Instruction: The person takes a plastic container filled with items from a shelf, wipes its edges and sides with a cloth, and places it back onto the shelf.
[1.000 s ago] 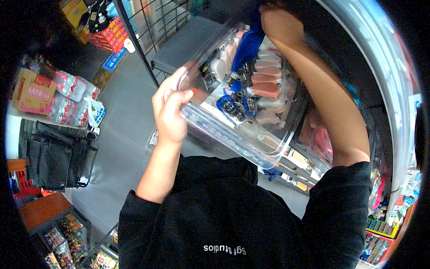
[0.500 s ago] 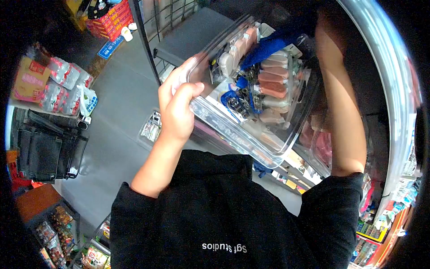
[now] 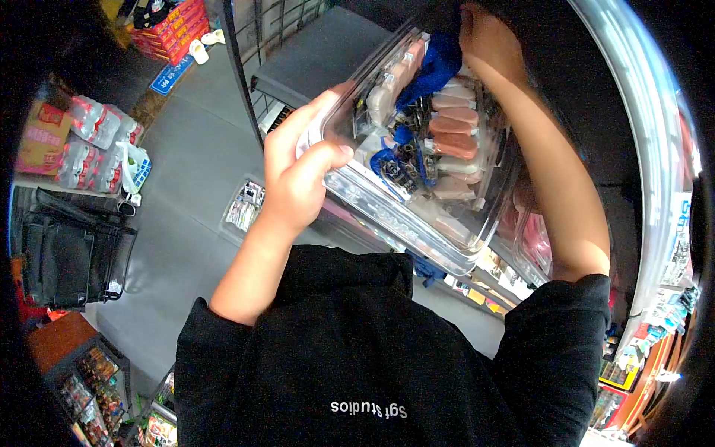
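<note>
My left hand (image 3: 302, 167) is closed on the corner of a clear plastic bin (image 3: 417, 235), its thumb over the rim. Inside the bin lie rolled pink and beige packs (image 3: 453, 123), a row of pale packs (image 3: 395, 78), and a tangle of blue bands with small dark metal pieces (image 3: 395, 170). A bunched blue piece (image 3: 441, 63) sits at the bin's far side. Right beside it is my right hand (image 3: 488, 45), reaching over the far end; its fingers are shadowed, and I cannot tell whether they grip anything.
A dark grey shelf (image 3: 320, 56) stands beyond the bin. Another clear bin with pink contents (image 3: 532, 231) lies under my right forearm. On the floor to the left are packs of bottles (image 3: 89, 160), a black bag (image 3: 71, 246) and a small tray (image 3: 244, 205).
My right hand has moved left, in to the bin's far side beside the blue piece, which is now more bunched. My left hand keeps its hold on the bin.
</note>
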Demonstrator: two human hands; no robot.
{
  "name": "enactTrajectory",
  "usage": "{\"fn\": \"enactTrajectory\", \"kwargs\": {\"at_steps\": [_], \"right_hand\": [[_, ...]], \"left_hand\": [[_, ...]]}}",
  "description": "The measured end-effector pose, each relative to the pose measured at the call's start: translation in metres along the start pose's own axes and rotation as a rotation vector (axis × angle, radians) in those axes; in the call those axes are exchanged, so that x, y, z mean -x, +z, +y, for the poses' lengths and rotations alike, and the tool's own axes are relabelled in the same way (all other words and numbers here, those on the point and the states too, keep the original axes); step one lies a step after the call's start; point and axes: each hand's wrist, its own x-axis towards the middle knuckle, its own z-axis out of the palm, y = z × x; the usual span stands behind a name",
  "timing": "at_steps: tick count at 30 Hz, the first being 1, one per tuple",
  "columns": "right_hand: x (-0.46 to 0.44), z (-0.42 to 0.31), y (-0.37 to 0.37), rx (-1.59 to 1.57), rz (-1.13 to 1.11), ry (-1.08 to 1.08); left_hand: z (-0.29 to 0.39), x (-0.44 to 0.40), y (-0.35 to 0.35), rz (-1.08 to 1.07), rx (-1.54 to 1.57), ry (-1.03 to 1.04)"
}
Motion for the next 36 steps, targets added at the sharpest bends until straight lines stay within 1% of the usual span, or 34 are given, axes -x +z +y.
{"fn": "enactTrajectory", "kwargs": {"at_steps": [1,3,4,6,7,9,10,11,13,14,16,17,19,20,21,23,24,27,29,30,31,33,34,36], "right_hand": [[-0.003,0.0,0.004,0.002,0.001,-0.003],[-0.007,-0.001,0.013,-0.138,0.011,-0.028],[-0.007,0.0,0.01,-0.139,0.008,-0.036],[-0.004,0.007,-0.005,-0.122,0.14,-0.332],[-0.005,0.008,-0.009,-0.124,0.137,-0.337],[-0.008,0.012,-0.015,-0.341,0.101,-0.458],[-0.008,0.012,-0.014,-0.333,0.044,-0.411],[-0.008,0.014,-0.011,-0.333,0.044,-0.411],[-0.012,0.018,-0.004,-0.49,0.13,-0.576],[-0.013,0.018,-0.003,-0.489,0.13,-0.576],[-0.011,0.013,-0.003,-0.544,0.127,-0.675],[-0.009,0.012,-0.005,-0.566,0.124,-0.722],[0.003,0.002,-0.017,-0.44,-0.016,-0.78],[0.02,-0.011,-0.023,-0.611,-0.101,-0.686],[0.022,-0.012,-0.021,-0.643,-0.088,-0.678],[0.032,-0.028,-0.042,-0.741,-0.156,-0.809],[0.03,-0.032,-0.039,-0.705,-0.025,-0.873],[0.05,-0.046,-0.049,-0.887,-0.116,-0.827],[0.064,-0.055,-0.058,-1.057,-0.291,-0.674],[0.064,-0.056,-0.06,-1.064,-0.323,-0.663],[0.07,-0.057,-0.07,-1.154,-0.392,-0.491],[0.058,-0.052,-0.084,-1.105,-0.339,-0.139],[0.044,-0.027,-0.077,-1.323,-0.378,0.213],[0.023,-0.015,-0.075,-1.48,-0.323,0.685]], "left_hand": [[0.0,-0.001,-0.002,-0.014,-0.023,-0.01],[0.003,-0.002,0.002,-0.015,0.003,-0.009],[0.005,-0.002,0.003,-0.015,0.027,-0.011],[0.006,-0.004,0.003,-0.031,0.006,0.013],[0.006,-0.004,0.002,-0.059,-0.014,0.039],[0.005,-0.003,0.003,-0.045,-0.009,0.026],[0.005,-0.003,0.004,-0.037,-0.005,0.014],[0.006,-0.001,0.004,-0.037,-0.005,0.014],[0.007,0.002,0.007,-0.023,-0.008,-0.065],[0.008,0.001,0.007,-0.022,-0.008,-0.065],[0.008,0.0,0.006,-0.047,-0.032,0.008],[0.007,0.0,0.007,-0.05,-0.032,0.007],[0.006,0.001,0.007,-0.031,-0.035,0.026],[0.006,0.0,0.008,-0.036,-0.031,0.029],[0.005,0.002,0.007,-0.025,-0.021,0.016],[0.003,0.001,0.008,-0.02,-0.008,0.01],[0.002,0.002,0.008,-0.006,0.007,0.021],[0.002,0.002,0.009,0.008,0.016,0.026],[0.004,0.003,0.009,0.01,0.011,0.019],[0.005,0.003,0.009,-0.005,0.009,-0.009],[0.005,0.003,0.009,-0.018,0.007,-0.035],[0.003,0.005,0.011,-0.01,0.006,-0.004],[0.002,0.006,0.012,-0.004,0.003,0.026],[-0.004,0.007,0.012,0.002,0.035,0.046]]}}
